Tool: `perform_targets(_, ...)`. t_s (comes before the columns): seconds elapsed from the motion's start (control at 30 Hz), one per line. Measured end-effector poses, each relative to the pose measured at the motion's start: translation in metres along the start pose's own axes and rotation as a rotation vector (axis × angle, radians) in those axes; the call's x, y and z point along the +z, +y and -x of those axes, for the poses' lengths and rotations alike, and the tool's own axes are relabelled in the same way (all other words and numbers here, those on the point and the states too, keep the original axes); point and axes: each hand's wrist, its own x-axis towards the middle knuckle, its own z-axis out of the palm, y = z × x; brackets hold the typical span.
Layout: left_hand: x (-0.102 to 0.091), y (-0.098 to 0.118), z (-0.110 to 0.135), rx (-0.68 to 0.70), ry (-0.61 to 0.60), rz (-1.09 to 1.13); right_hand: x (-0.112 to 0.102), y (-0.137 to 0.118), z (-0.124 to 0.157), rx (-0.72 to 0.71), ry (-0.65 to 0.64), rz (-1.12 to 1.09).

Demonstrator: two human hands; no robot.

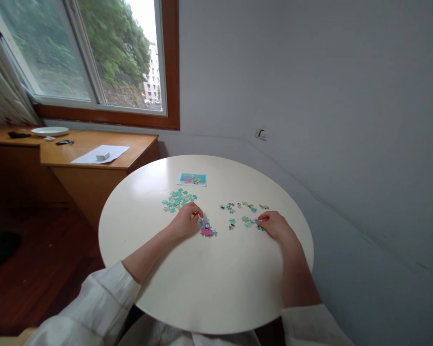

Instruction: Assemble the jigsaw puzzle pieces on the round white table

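On the round white table, a partly joined jigsaw section (206, 228) shows a pink cartoon figure. My left hand (186, 220) is just left of its upper edge, fingers curled in; whether a small piece is between them I cannot make out. A pile of loose turquoise puzzle pieces (176, 199) lies just beyond that hand. On the right, my right hand (275, 225) pinches a small puzzle piece (258, 220) at a cluster of pieces (248, 221). More scattered pieces (231, 207) lie between the hands and farther back, with a small pair (232, 224) nearer the middle.
Toward the back of the table (209, 283) lies a picture card (191, 179) in turquoise with cartoon figures. A wooden desk (140, 149) stands at the left, holding white paper (101, 154), a small white box (103, 156) and a white plate (49, 131). A wall (346, 120) borders the right side.
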Motion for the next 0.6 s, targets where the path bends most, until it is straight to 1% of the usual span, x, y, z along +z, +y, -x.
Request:
perform_targets(0.37, -0.0018, 0.0017, 0.0008, 0.01, -0.003, -0.008, -0.0009, -0.0059, 0.0028, -0.004, -0.006, 0.038)
perform_targets(0.6, -0.0019, 0.0026, 0.0003, 0.0, -0.014, -0.02, -0.0017, -0.0071, 0.0034, 0.011, -0.008, 0.009)
